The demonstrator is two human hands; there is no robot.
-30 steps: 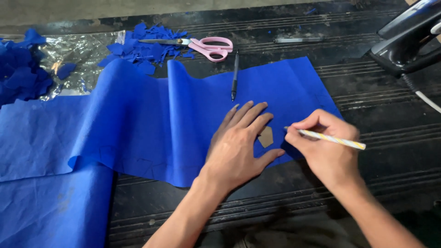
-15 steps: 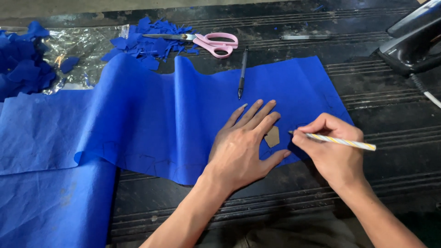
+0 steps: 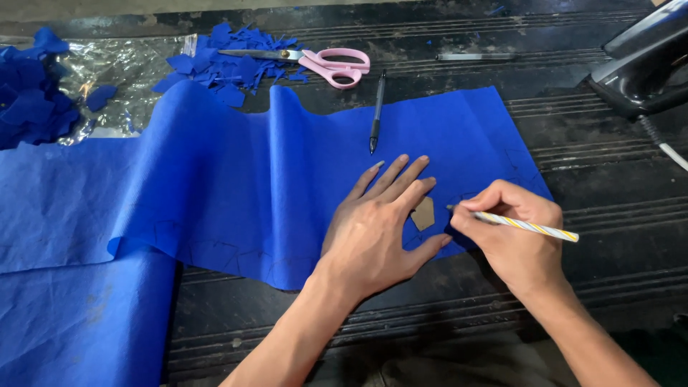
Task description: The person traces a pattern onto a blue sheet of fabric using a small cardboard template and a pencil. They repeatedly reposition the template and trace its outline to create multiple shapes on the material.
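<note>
Fingers of the left hand (image 3: 376, 229) are spreading flat to pin a small cardboard template (image 3: 423, 213) onto the blue fabric (image 3: 287, 179), while the right hand (image 3: 512, 233) is gripping a striped pencil (image 3: 527, 226), its tip touching the template's edge for tracing.

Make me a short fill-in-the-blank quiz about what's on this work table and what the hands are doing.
1. The left hand presses a small brown cardboard template flat onto the ____ fabric sheet.
2. The right hand holds a striped ____.
3. The scissors beside the pile of fabric scraps have ____ handles.

Missing words: blue; pencil; pink
</note>
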